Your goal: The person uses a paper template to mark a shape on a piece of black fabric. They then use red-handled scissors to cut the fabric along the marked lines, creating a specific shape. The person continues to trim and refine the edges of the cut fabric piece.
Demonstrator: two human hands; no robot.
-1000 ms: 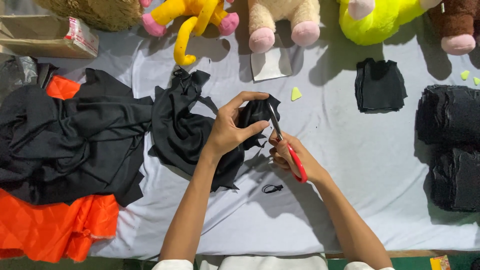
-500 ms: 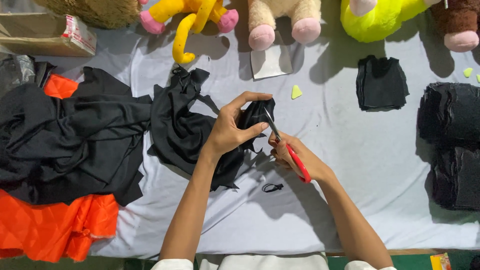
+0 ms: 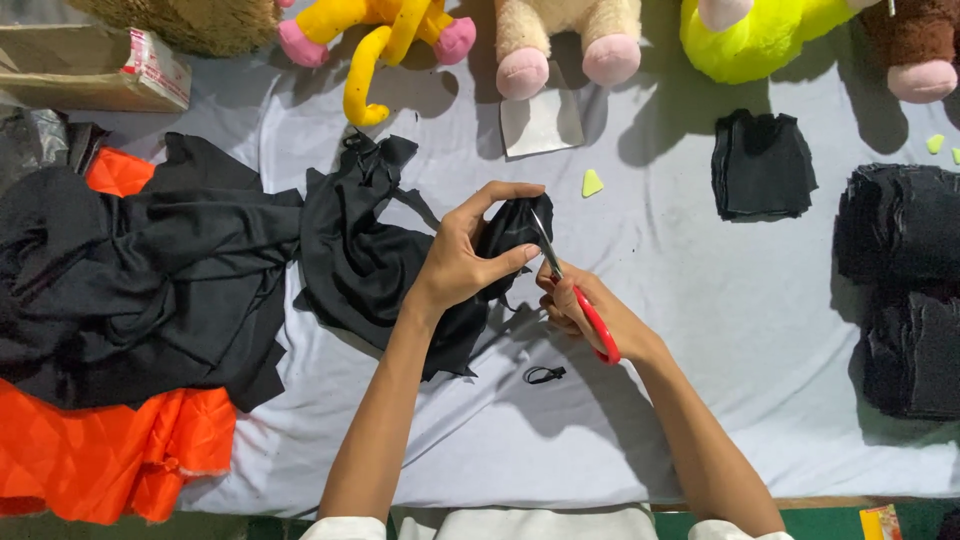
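Observation:
My left hand [image 3: 468, 252] pinches a small piece of black cloth [image 3: 508, 232], held up above a heap of black fabric [image 3: 365, 260] on the grey sheet [image 3: 600, 440]. My right hand [image 3: 592, 312] grips red-handled scissors [image 3: 578, 300], whose blades reach up into the edge of the held cloth. A tiny black scrap [image 3: 543, 375] lies on the sheet just below both hands.
A large black cloth [image 3: 140, 280] over orange fabric [image 3: 110, 455] fills the left. Stacks of cut black pieces [image 3: 762, 165] [image 3: 910, 290] sit right. Plush toys [image 3: 380, 35] [image 3: 765, 35] line the far edge, a cardboard box [image 3: 90, 70] top left, a grey card [image 3: 540, 125] and yellow chips [image 3: 592, 184].
The scissors have worked slightly further along the held cloth, and both hands have shifted only a little. Nothing else has moved.

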